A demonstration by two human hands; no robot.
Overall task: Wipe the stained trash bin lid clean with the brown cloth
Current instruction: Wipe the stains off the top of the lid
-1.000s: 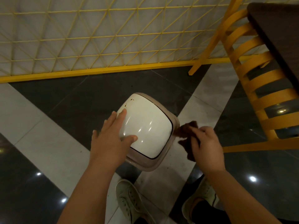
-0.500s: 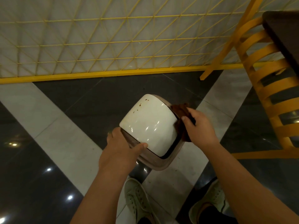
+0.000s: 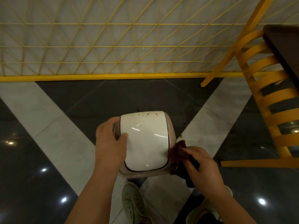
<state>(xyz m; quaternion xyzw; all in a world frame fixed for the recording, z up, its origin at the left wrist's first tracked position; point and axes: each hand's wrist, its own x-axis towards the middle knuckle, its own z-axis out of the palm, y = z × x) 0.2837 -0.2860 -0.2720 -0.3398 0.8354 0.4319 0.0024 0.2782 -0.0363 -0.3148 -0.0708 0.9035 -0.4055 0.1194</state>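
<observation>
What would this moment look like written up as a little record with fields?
place: tiled floor by a yellow lattice fence
bin lid: white, glossy, held up off the floor
stains: brown specks along the lid's far edge
left hand: grips the lid's left rim, thumb on top
right hand: holds the brown cloth against the lid's right edge
nearby: yellow chair, dark table

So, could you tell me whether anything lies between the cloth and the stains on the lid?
Nothing visible does. The cloth, gripped in the right hand, touches the lid's near right edge; the stains sit along the far edge, with bare white surface between. The left hand holds the left side.
</observation>
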